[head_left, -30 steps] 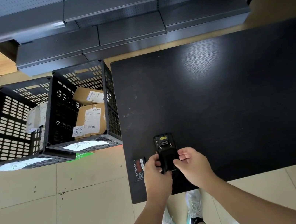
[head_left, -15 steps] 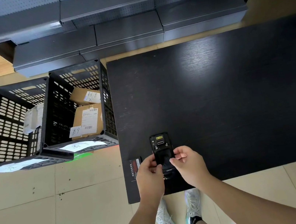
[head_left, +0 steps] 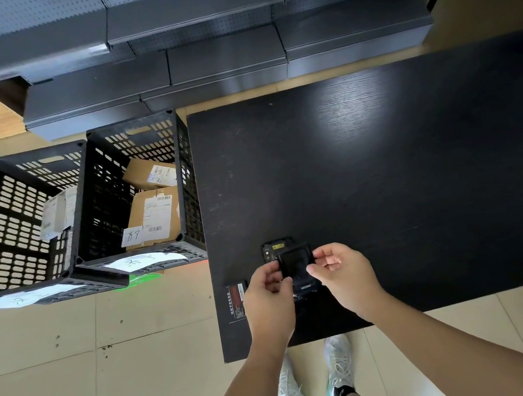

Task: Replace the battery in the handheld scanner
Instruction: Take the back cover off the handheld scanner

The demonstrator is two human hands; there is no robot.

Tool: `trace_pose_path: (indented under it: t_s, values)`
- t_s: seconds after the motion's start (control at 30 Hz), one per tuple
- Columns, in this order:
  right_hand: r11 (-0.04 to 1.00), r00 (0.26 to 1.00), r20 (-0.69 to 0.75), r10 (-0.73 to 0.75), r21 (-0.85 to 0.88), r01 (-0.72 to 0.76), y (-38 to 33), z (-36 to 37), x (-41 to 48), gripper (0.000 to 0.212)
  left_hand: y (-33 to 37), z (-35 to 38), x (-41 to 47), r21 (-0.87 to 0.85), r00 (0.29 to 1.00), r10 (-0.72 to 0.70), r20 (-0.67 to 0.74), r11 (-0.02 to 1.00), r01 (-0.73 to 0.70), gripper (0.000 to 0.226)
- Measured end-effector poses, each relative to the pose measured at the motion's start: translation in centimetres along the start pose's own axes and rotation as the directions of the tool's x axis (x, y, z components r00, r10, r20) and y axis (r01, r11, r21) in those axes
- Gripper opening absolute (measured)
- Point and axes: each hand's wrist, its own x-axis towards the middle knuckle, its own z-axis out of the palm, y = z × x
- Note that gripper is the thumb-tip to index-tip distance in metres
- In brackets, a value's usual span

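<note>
So the big dark surface [head_left: 387, 178] is nearly bare, and everything's happening at its near left corner, right beside two black crates [head_left: 83, 208] of parcels sitting on the floor. The handheld scanner [head_left: 284, 255] lies face down there, top end pointing away. Both hands are on the back cover [head_left: 294, 261]: the left hand [head_left: 267, 294] has its grip pinching the cover's left edge, the right hand [head_left: 342, 274] pinching the right edge, and the cover looks tilted up off the body. I'd say this is the cover-off step, battery bay being opened. A flat labelled pack, probably a battery [head_left: 235, 299], sits just left of the scanner, partly under the left hand. Next up: lift the cover clear, park it somewhere, then get at the cell inside. Can't see into the bay from here.
</note>
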Motion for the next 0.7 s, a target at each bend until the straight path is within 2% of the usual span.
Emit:
trace_pose_path:
  t_s: [0.2,0.33,0.43,0.57,0.7]
  values:
    - [0.996,0.996,-0.070,0.061,-0.059,-0.065,1.9,-4.2,0.6,0.021,1.6,4.4,-0.9,0.057,0.996,0.002,0.089,0.998,-0.007,0.031]
    - [0.981,0.988,-0.105,0.109,-0.146,-0.124,3.7,-5.8,0.9,0.032,1.7,7.3,-2.0,0.185,0.985,-0.001,0.175,0.982,-0.032,0.037]
    - [0.967,0.985,-0.119,0.123,-0.208,-0.145,4.6,-6.1,1.1,0.037,1.8,8.7,-2.7,0.219,0.984,-0.018,0.179,0.975,-0.022,0.040]
    - [0.955,0.986,-0.125,0.106,-0.262,-0.136,5.3,-5.7,1.2,0.039,1.6,9.3,-2.8,0.260,0.985,-0.065,0.163,0.965,0.021,0.044]
    - [0.948,0.988,-0.138,0.071,-0.299,-0.110,5.6,-5.4,1.1,0.039,1.3,9.4,-2.7,0.303,0.970,-0.054,0.236,0.953,-0.020,0.042]
